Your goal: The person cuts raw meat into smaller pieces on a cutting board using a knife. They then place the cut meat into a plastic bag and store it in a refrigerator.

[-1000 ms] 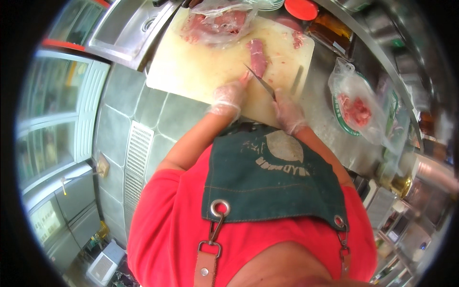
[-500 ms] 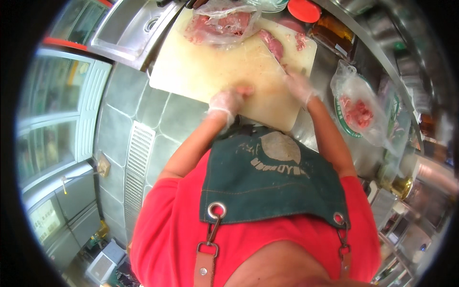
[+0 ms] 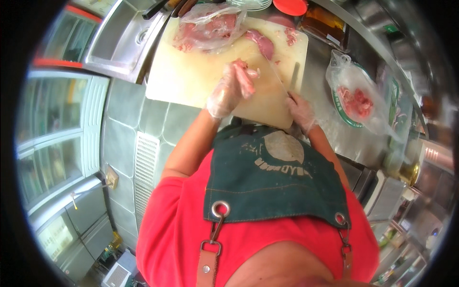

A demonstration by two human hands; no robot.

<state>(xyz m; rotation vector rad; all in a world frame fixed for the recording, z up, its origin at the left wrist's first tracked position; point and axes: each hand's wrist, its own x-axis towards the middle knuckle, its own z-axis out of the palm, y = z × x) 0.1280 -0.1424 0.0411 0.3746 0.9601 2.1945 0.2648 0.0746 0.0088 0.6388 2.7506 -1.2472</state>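
My left hand, in a clear plastic glove, is closed round a piece of raw meat above the pale cutting board. My right hand, also gloved, grips a knife at the board's near right edge. Its blade points away from me, toward a larger piece of raw meat lying on the board. Farther back on the board, a clear plastic bag covers a big chunk of meat. Small meat scraps lie at the far right of the board.
To the right, a green-rimmed plate holds a clear bag with meat pieces. A steel sink stands at the far left. Behind the board are a red lid, stacked plates and a container of amber liquid.
My left hand has lifted off the board surface and turned, with the piece of meat in it. My right hand has drawn back slightly toward me with the knife.
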